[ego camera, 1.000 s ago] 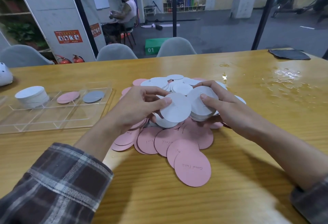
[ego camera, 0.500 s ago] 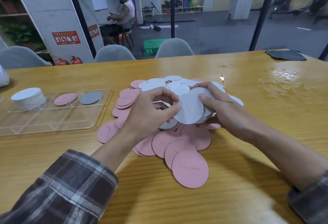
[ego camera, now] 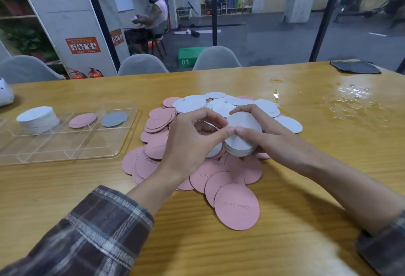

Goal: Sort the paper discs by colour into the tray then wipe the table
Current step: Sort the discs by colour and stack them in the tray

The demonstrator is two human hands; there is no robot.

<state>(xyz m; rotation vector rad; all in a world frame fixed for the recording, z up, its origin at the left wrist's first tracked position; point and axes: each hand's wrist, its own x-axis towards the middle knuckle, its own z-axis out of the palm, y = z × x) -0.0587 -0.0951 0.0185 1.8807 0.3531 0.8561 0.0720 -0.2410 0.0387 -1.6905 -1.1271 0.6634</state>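
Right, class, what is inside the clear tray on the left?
The tray's far row holds a white stack, a pink disc and a grey disc, each in its own compartment. Anything beneath the white stack is covered.

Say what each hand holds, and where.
The right hand grips a stack of white discs by its rim, thumb on top, fingers round the far side. The left hand curls beside it; whether it holds a disc cannot be told.

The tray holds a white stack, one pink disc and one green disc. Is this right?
Not quite: the head view shows a grey disc, not a green one, in the tray. The white stack and the pink disc are there as you say.
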